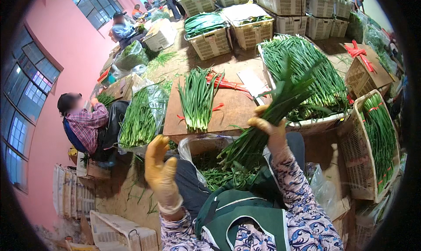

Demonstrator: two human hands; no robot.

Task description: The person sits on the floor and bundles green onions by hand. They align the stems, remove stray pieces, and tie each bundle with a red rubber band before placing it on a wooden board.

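My right hand [269,127], in a yellow-coated glove, grips a bunch of long green leaves, probably garlic chives [279,103]. The bunch slants above my lap, its pale ends toward the lower left. My left hand [161,175], gloved alike, is raised with its fingers apart and holds nothing. Before me on a wooden board [230,119] lies another pile of chives [199,101], with a red tie strip [217,107] poking out from under it. Beneath the held bunch, a plastic-lined container [210,145] has loose leaves [227,177] in it.
Red strips [227,83] and a white flat piece [251,83] lie on the board. A crate heaped with chives [302,73] stands at its right; a crate of tied bunches [378,135] is farther right. A co-worker [85,122] sits at left beside more chives [138,119].
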